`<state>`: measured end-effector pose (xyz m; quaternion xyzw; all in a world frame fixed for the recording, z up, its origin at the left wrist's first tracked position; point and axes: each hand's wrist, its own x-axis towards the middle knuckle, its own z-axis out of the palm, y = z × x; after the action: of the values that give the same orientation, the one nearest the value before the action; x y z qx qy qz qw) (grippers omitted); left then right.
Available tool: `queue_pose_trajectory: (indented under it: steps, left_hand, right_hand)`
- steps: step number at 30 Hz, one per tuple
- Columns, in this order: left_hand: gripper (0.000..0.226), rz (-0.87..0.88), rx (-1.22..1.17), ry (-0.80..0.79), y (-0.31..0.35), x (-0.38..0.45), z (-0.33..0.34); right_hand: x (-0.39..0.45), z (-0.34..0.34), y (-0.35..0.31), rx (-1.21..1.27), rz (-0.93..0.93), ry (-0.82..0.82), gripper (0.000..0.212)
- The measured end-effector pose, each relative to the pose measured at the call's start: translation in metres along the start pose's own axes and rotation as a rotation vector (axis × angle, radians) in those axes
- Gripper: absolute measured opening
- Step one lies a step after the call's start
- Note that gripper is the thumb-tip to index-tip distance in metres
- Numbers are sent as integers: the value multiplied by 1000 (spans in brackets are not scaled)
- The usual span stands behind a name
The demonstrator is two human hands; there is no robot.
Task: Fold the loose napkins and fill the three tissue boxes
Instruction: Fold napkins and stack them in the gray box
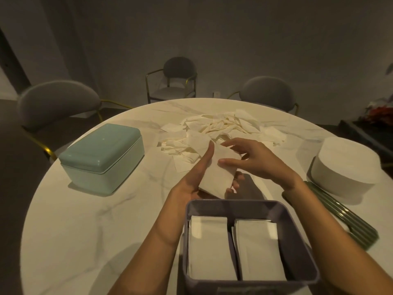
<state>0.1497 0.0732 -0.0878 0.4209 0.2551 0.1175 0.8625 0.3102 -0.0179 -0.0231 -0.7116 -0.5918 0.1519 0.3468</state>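
Note:
My left hand [194,177] lies palm up above the table and holds a folded white napkin [219,173], thumb along its left edge, fingertips curled under its lower edge. My right hand [253,160] hovers over the napkin with fingers spread, its thumb touching the top face. A heap of loose napkins [214,128] is spread across the table's far middle. Close in front of me sits an open grey-purple box [251,206] with two stacks of folded napkins inside. A mint-green box [102,156] with its lid on stands at the left. At the right stands a white round box [344,167].
The round white marble table [85,220] carries everything. A dark green ribbed lid [348,222] lies flat at the right, beside the open box. Grey chairs [57,101] stand round the far side of the table.

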Motion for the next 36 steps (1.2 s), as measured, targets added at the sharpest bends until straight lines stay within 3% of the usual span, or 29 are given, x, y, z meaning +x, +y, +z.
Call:
queue_pose_trajectory:
  steps: [2,4,8,12,18,23,29,36]
  left_hand:
    - [77,31,45,-79,7,-4,3]
    - [74,59,143,-28,13,-12,5]
    - [37,199,314,22,27,-32,9]
    - [27,392,607,142,41,-54,24]
    - [25,523,712,149,49,-98,57]
    - [33,436,846,200,35,-135,79]
    - [50,278,1004,267,-4,-154,98]
    - [45,173,1210,254,-21,-159,108]
  right_hand:
    - [-3,-4,1,61,9,-4,47]
    - [-9,-6,1,121,5,53,41]
    - [-21,-13,-7,208,11,182,29]
    - [-30,-27,-19,183,35,240,31]
    - [-56,-59,-47,216,109,162,31]
    - [-81,-79,-64,185,203,12,27]
    - [-100,-71,-64,-230,195,-169,30]
    - [-121,-53,-73,-336,201,-62,29]
